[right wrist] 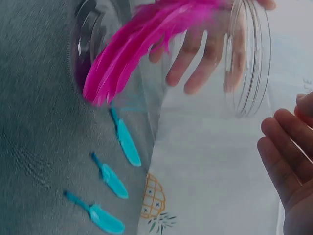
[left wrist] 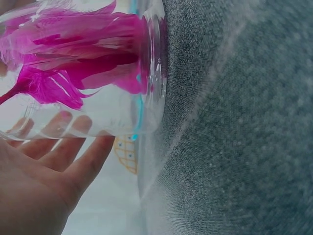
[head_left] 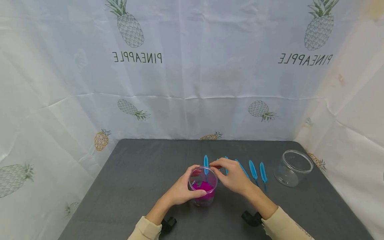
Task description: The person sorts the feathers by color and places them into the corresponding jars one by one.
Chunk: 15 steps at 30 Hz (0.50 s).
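A clear plastic jar stands upright on the table, with magenta feathers inside. My left hand grips it around the side, thumb across the near wall; the fingers behind show through the plastic in the right wrist view. One magenta feather curves up toward the mouth. My right hand is beside the rim, fingertips right by the edge, with nothing visible between its fingers. In the right wrist view these fingers are loosely bent near the mouth of the jar.
Several blue feathers lie in a row behind and right of the jar. A second clear jar stands at the right side of the dark table. A pineapple-print curtain hangs behind and along both sides.
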Each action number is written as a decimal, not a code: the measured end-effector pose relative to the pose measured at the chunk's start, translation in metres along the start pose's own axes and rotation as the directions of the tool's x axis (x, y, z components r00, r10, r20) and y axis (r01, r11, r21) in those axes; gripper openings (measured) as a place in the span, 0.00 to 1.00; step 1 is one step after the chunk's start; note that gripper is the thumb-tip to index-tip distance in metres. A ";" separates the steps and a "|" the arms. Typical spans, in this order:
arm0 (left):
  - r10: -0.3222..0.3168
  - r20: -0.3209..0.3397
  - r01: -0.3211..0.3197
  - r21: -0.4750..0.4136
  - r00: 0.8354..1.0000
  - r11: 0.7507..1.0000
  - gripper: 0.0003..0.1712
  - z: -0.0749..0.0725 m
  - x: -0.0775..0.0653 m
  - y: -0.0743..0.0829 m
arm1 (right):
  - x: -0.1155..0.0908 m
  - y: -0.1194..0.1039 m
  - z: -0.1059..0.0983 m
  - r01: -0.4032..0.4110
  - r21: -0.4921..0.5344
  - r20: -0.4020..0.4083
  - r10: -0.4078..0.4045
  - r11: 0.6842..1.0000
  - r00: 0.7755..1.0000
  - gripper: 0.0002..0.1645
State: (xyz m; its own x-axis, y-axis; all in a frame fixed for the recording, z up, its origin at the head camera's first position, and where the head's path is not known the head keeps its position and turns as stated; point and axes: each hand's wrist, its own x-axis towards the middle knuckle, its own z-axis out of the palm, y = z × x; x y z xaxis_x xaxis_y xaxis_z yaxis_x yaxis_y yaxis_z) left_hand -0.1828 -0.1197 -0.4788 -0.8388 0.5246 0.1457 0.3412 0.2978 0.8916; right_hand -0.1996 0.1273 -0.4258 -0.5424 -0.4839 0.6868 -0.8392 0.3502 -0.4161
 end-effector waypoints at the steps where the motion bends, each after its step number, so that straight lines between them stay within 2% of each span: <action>1: -0.001 -0.001 0.001 -0.001 1.000 1.000 0.50 0.000 0.000 0.000 | 0.000 0.001 -0.002 -0.009 -0.007 0.000 0.009 1.000 1.000 0.15; 7: 0.001 -0.007 -0.001 0.003 1.000 1.000 0.50 0.001 0.001 0.001 | -0.001 0.004 -0.008 -0.070 -0.069 0.014 0.071 0.995 0.997 0.16; 15: 0.009 -0.011 -0.009 0.012 1.000 1.000 0.49 0.001 0.001 0.001 | -0.005 0.010 -0.013 -0.107 -0.105 0.047 0.112 0.989 0.993 0.13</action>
State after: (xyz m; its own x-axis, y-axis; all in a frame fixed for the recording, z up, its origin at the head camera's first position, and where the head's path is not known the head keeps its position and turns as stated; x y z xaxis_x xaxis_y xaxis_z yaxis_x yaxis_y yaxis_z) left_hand -0.1828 -0.1180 -0.4781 -0.8403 0.5184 0.1587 0.3540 0.3029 0.8848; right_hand -0.2052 0.1431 -0.4256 -0.6344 -0.4790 0.6067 -0.7678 0.4817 -0.4225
